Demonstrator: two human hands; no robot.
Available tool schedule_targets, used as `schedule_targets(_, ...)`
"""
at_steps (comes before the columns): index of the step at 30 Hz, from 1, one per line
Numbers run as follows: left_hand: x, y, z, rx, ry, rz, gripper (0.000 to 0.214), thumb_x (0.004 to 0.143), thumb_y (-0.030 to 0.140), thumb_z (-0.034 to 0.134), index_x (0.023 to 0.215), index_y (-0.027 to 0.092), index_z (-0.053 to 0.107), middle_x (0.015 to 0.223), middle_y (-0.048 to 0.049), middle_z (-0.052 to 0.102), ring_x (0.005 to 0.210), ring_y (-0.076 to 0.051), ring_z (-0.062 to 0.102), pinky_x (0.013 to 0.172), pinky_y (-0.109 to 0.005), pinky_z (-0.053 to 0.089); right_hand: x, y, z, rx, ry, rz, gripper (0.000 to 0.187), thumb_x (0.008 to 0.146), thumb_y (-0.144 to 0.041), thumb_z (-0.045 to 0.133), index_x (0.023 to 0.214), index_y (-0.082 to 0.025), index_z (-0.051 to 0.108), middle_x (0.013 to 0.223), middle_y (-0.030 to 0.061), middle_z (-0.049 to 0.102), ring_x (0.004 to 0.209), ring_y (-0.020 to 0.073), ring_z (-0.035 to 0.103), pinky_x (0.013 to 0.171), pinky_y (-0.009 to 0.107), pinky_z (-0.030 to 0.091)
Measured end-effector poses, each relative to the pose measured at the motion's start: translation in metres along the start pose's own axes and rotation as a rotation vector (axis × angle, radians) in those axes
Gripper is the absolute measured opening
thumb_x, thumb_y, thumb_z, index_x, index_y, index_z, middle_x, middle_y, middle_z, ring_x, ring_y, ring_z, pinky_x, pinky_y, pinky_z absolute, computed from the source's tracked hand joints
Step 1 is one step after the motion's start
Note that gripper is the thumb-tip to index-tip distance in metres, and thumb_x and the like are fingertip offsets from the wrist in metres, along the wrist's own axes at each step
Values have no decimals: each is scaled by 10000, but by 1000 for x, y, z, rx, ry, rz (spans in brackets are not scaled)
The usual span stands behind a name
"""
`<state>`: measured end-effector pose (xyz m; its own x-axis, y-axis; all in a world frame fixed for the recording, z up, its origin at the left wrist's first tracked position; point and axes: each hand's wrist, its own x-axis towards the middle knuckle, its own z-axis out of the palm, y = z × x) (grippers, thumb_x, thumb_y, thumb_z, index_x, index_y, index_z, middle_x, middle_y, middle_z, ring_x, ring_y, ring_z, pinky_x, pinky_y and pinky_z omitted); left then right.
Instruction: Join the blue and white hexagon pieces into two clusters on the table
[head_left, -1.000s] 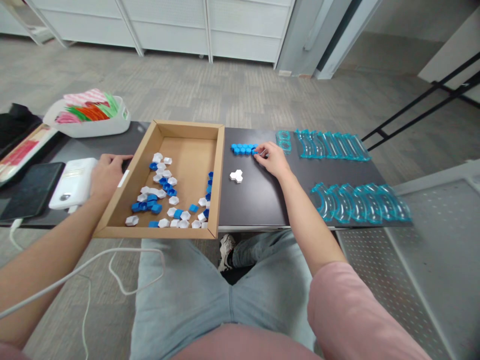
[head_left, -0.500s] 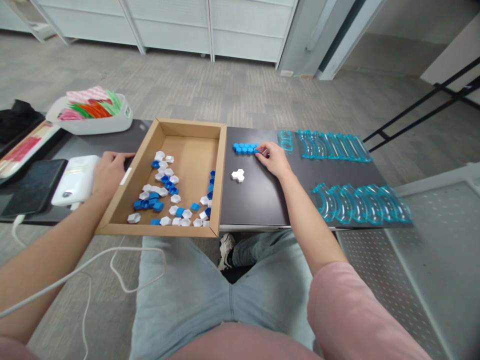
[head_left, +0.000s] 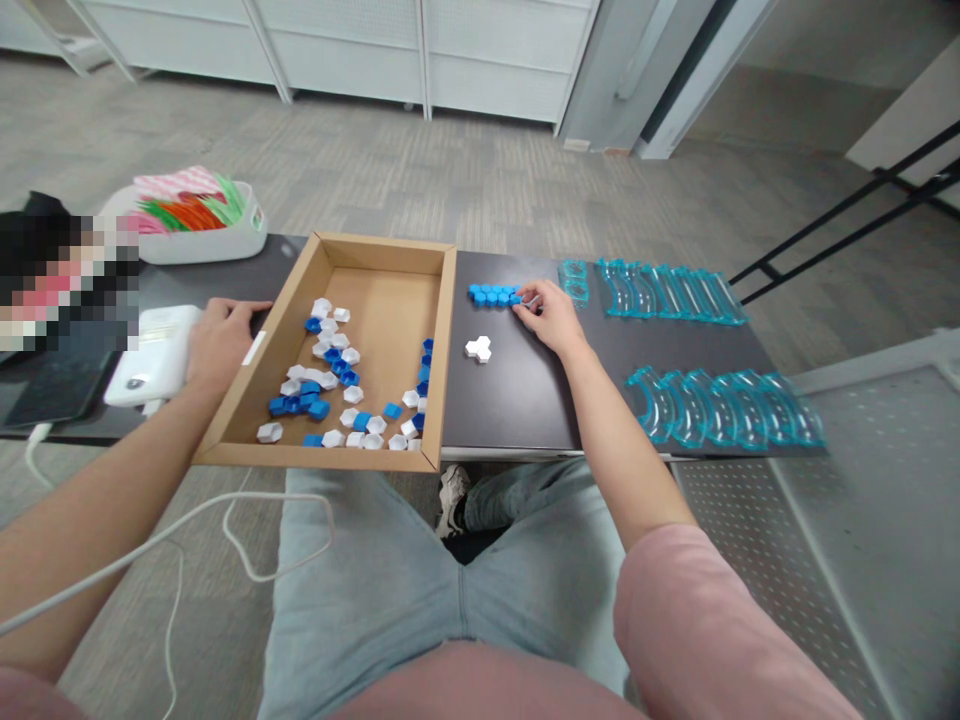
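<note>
My right hand (head_left: 551, 315) rests on the dark table (head_left: 525, 390), fingers pinched together at the right end of a row of blue hexagon pieces (head_left: 491, 294); what the fingertips hold is too small to name. A small cluster of white hexagon pieces (head_left: 478, 348) lies just in front of that row. My left hand (head_left: 219, 340) curls over the left wall of a shallow cardboard box (head_left: 442, 340), which holds several loose blue and white hexagon pieces (head_left: 330, 385).
Two rows of clear turquoise curved pieces (head_left: 660, 290) (head_left: 720, 405) lie on the table's right side. A white device (head_left: 154, 355) with a cable, a dark tablet and a white bin of coloured items (head_left: 191, 215) sit to the left. My knees are below the table's front edge.
Both hands stay where they were; the view has drifted slightly, and the right fingertips stay at the end of the blue row.
</note>
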<state>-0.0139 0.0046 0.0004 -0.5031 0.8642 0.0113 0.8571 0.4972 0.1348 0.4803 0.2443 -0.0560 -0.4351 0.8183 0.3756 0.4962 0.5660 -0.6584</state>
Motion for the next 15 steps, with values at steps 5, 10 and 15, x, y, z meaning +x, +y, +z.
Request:
schedule_targets(5,-1,6,-3,18,-30,-17,770,1086,334,425,1774,44,613,1628,-297,608,1586,-449,615,1352,-544,491,1,3,0,-22,1,-4,122,969,-250,851,1067,-264,779,1144,62,775,780,211,655,911,429,617)
schedule_targets(10,-3,8,-4,6,-3,-20,728,1099,297,425,1755,66,641,1618,-285,621,1549,-443,644,1347,-559,504,0,2,-1,-33,0,-17,113,977,-253,835,1082,-263,794,1164,64,793,776,211,654,900,423,617)
schedule_targets(15,-1,3,1,-10,16,-15,710,1074,306,505,1730,93,674,1617,-284,625,1546,-461,634,1328,-610,522,0,1,-2,-37,5,-23,130,959,-237,821,1085,-258,798,1178,67,802,769,206,651,896,417,616)
